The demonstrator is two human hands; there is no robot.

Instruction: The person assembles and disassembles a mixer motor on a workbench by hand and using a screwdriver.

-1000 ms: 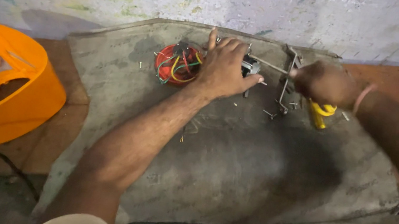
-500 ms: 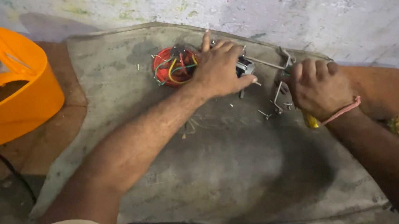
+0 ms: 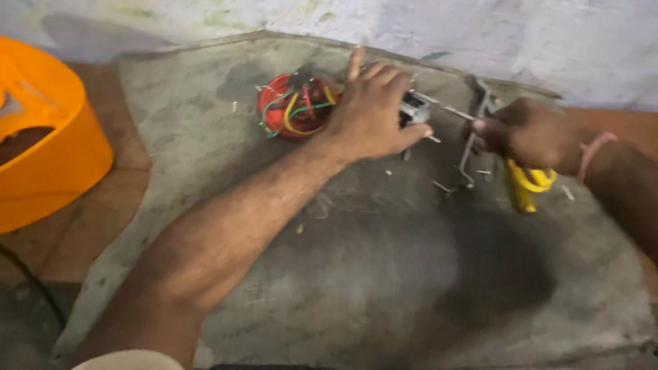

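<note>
Carefully: left hand (image 3: pixel 372 108) spread flat over red wound coil (image 3: pixel 297 107) near board's (image 3: pixel 387 265) far edge; right hand (image 3: pixel 531 133) clenched around yellow-handled tool (image 3: pixel 527 186) at metal bracket (image 3: pixel 472 133). Likely slip, gouging windings or fingers.

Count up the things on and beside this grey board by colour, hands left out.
Orange: 1, the plastic housing at the left.
Red: 1, the wire-wound coil by the left hand.
Yellow: 1, the tool handle under the right hand.
Grey metal: 1, the bracket.
Total: 4
</note>
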